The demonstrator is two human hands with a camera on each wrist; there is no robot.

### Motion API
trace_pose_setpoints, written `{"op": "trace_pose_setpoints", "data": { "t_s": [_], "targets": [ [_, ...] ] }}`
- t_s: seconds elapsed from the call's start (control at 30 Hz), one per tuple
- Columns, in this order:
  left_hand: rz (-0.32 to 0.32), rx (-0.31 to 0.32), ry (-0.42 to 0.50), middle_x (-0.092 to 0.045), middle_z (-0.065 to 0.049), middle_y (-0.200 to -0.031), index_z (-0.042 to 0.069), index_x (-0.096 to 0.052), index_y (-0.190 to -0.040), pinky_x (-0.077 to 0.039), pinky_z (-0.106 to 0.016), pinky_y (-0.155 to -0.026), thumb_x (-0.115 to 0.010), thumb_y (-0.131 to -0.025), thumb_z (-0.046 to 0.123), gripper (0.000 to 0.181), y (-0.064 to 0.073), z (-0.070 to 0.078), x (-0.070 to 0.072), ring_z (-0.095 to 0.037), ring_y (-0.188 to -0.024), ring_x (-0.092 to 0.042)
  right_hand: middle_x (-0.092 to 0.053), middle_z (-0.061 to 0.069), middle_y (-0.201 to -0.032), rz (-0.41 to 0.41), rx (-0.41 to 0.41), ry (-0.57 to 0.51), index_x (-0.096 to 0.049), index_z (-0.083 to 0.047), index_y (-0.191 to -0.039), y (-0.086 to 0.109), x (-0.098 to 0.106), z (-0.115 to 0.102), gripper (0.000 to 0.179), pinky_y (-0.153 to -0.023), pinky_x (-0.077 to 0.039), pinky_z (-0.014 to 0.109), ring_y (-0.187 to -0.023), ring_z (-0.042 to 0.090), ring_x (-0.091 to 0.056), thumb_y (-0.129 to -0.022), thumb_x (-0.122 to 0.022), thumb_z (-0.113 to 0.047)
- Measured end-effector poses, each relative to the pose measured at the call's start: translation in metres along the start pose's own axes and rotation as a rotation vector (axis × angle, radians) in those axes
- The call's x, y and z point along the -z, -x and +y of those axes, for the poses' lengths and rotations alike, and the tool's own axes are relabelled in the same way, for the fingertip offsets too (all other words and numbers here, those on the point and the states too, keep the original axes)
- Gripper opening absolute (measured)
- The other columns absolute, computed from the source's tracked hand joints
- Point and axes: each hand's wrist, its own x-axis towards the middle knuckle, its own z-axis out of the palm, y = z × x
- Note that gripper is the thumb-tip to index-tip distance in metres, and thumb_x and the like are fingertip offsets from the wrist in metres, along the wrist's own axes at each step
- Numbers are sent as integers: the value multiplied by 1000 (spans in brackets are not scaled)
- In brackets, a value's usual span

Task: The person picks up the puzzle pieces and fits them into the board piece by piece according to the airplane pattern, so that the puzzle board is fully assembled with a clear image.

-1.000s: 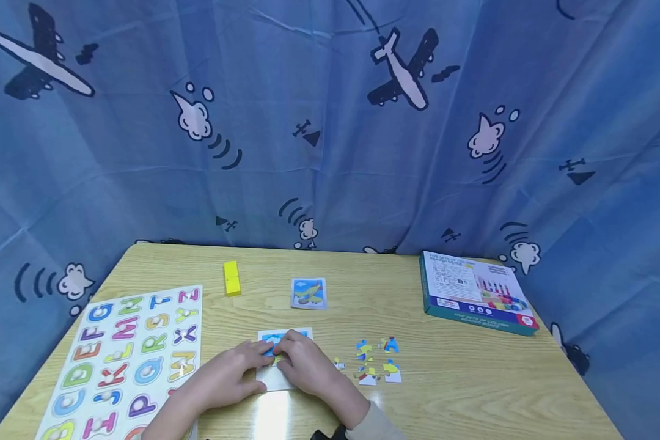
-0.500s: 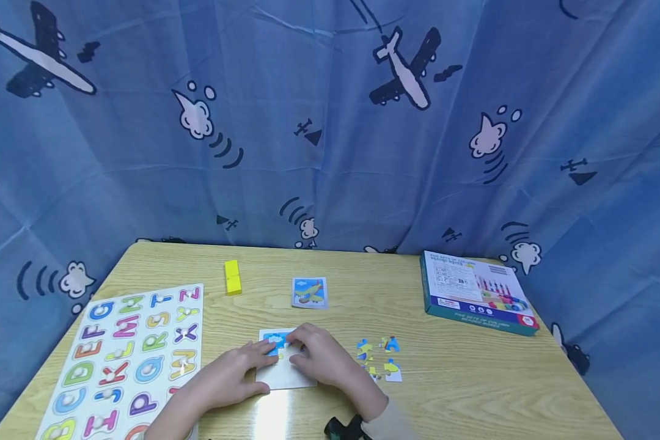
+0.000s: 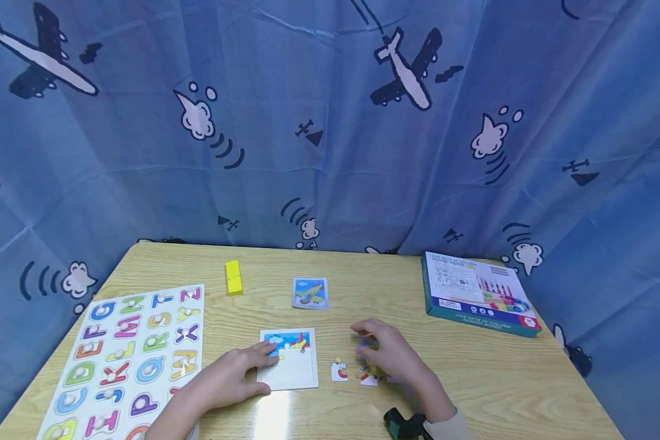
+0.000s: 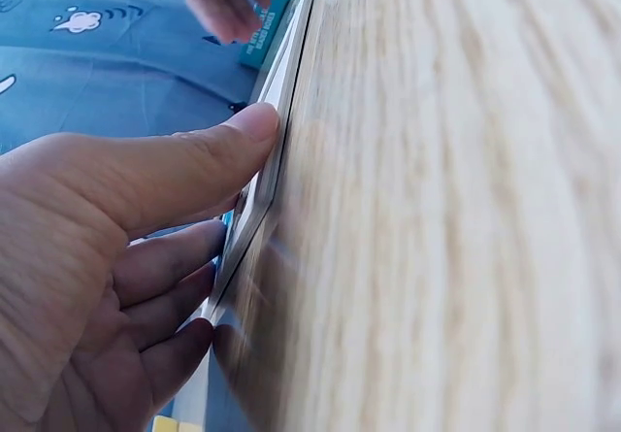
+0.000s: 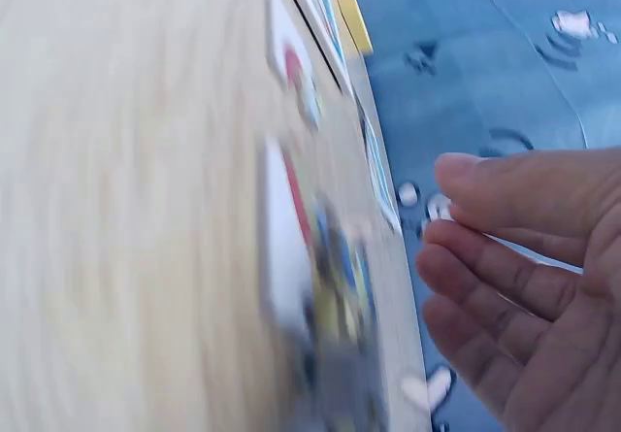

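Observation:
A white-framed puzzle tray [image 3: 288, 374] lies on the table, with blue sky and red tail pieces along its top row. My left hand [image 3: 238, 374] rests at its left side, fingers spread over the surface and thumb at the lower edge. In the left wrist view, the thumb [image 4: 209, 165] touches the tray's rim. My right hand [image 3: 393, 353] hovers over several loose puzzle pieces [image 3: 369, 379], partly hiding them; the right wrist view shows nothing between its loosely bent fingers [image 5: 485, 296]. One puzzle piece [image 3: 338, 372] lies between tray and hand.
Behind the tray lies a small airplane picture card [image 3: 310, 293]. A yellow block [image 3: 233, 278] stands at the back left. An alphabet peg board [image 3: 134, 354] covers the left of the table [image 3: 506, 391]. At the back right sits a game box [image 3: 481, 293].
My right hand has left the tray and moved right, over the loose pieces. A red tail piece now shows in the tray's top right corner. The left hand stays put.

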Motion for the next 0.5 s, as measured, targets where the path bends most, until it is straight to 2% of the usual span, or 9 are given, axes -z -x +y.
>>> {"op": "trace_pose_setpoints", "data": {
  "t_s": [0.23,0.4,0.5],
  "targets": [
    [-11,11,15,-49,-1,-142,14,-63,-126,-41,-46,-106,-72,-81,38,52,0,-1,-2,-25,-134,-43,-66,4,-104,-60,-53,3,-66,-3,-111,6,18,15,29,-77,-54,30,-92,19,-60,-83,-69,-6],
    [2,-7,9,-50,-2,-142,13,-63,-125,-41,-46,-105,-73,-80,38,52,0,-2,-2,-25,-133,-44,-62,0,-89,-108,-89,29,-68,-5,-102,5,19,17,21,-65,-46,21,-78,14,-52,-81,-71,-5],
    [9,-17,3,-51,-3,-141,13,-64,-125,-42,-46,-104,-72,-81,39,52,0,-2,-1,-25,-133,-45,-59,-1,-85,-110,-116,41,-68,-6,-99,5,17,16,20,-63,-43,20,-77,13,-50,-80,-72,-5]
  ]
}}
